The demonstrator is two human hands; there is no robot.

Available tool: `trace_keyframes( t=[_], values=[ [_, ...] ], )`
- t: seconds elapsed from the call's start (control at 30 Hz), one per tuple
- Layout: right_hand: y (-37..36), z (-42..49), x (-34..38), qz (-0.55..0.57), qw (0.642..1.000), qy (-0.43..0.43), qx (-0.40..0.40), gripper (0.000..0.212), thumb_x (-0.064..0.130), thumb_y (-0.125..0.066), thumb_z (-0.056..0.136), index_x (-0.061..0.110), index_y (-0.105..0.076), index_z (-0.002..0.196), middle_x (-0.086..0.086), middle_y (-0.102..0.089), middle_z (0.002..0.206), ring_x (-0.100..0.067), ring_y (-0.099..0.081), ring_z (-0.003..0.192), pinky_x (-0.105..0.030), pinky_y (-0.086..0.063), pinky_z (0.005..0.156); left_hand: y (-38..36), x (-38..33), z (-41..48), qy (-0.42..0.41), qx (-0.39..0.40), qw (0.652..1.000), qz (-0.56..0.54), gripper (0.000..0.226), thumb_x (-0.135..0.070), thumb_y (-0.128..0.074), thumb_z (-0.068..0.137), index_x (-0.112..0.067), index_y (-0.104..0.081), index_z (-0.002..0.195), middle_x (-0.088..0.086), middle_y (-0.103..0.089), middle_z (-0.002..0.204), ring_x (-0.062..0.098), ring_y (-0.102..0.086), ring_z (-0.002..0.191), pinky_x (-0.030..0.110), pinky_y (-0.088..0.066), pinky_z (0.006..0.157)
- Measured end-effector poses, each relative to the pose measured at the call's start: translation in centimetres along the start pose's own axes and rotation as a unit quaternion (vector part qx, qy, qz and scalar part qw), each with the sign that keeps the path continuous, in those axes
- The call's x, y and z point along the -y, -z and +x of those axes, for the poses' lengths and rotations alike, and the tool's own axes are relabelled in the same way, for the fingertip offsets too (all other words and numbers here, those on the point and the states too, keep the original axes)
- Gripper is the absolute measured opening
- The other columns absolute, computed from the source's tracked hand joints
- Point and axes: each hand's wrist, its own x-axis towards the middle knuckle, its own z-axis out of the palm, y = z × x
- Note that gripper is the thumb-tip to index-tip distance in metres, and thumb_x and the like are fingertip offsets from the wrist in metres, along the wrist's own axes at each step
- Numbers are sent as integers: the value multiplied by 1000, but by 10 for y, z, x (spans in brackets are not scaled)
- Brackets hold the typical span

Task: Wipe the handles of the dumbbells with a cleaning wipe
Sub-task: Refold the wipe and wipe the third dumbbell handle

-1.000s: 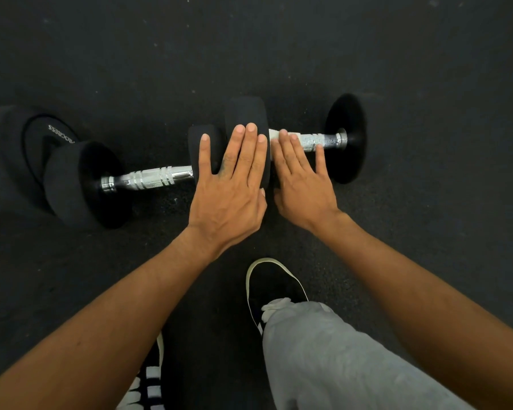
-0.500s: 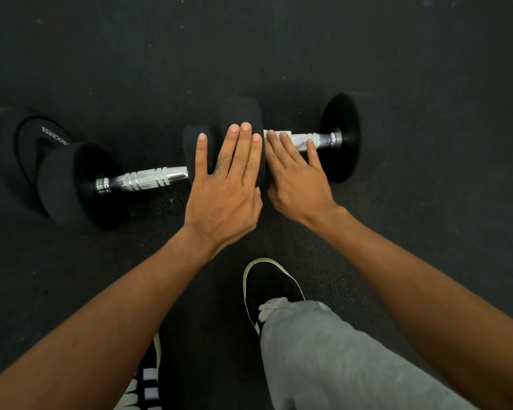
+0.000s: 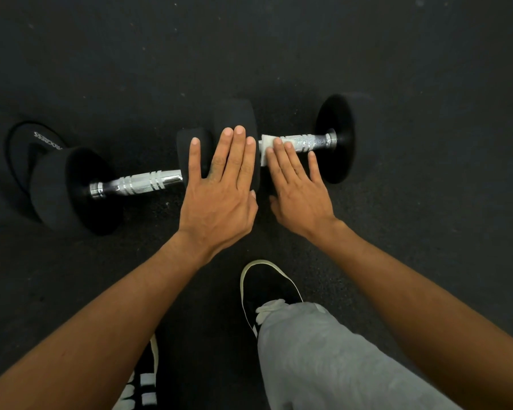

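Note:
Two black-headed dumbbells lie end to end on the dark floor. The left dumbbell point(image 3: 71, 190) shows its bare chrome handle point(image 3: 137, 184). On the right dumbbell point(image 3: 336, 137), my right hand point(image 3: 299, 187) presses a white cleaning wipe point(image 3: 266, 143) with flat fingers onto the near end of the chrome handle point(image 3: 311, 142). The handle's far part is uncovered. My left hand point(image 3: 219, 187) lies flat, fingers straight, across the two inner heads point(image 3: 234, 116) where the dumbbells meet. It holds nothing.
A third black dumbbell point(image 3: 18, 149) with white lettering lies at the far left, behind the left one. My shoe point(image 3: 267, 288) and grey trouser leg point(image 3: 323, 359) are just below the hands, and another shoe point(image 3: 142, 380) is at the bottom edge. Dark rubber floor point(image 3: 427, 69) lies all around.
My right hand has drawn the wipe slightly back toward me across the handle. The left hand stays flat on the dumbbell heads. The view has shifted a little.

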Motion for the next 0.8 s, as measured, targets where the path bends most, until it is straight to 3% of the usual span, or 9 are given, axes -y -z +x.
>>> trace_keyframes(
  t=[0.33, 0.6, 0.8],
  values=[
    [43, 48, -14, 52, 996, -10, 69, 85, 39, -59, 91, 14, -13, 159, -6, -15, 167, -21, -9, 155, -59, -2, 121, 2, -1, 0, -5, 2, 1000, 4, 75, -38, -30, 100, -3, -2, 159, 20, 2, 167, 31, 3, 155, 65, 0, 120],
    [18, 11, -3, 12, 1000, -5, 0, 86, 32, -54, 92, 6, -7, 159, -14, -6, 168, -27, -4, 155, -56, -7, 123, 2, 0, 2, 0, 5, 1000, 3, 74, -38, -28, 100, -3, -1, 159, 20, 3, 167, 31, 4, 155, 65, 1, 120],
    [-1, -8, -2, 7, 1000, -5, 20, 89, 26, -55, 92, 6, 0, 159, -15, 5, 167, -28, 6, 155, -56, -6, 123, 2, 0, 0, -3, 2, 1000, 1, 75, -38, -30, 100, -2, -2, 159, 20, 2, 167, 32, 3, 155, 66, -1, 120]
  ],
)
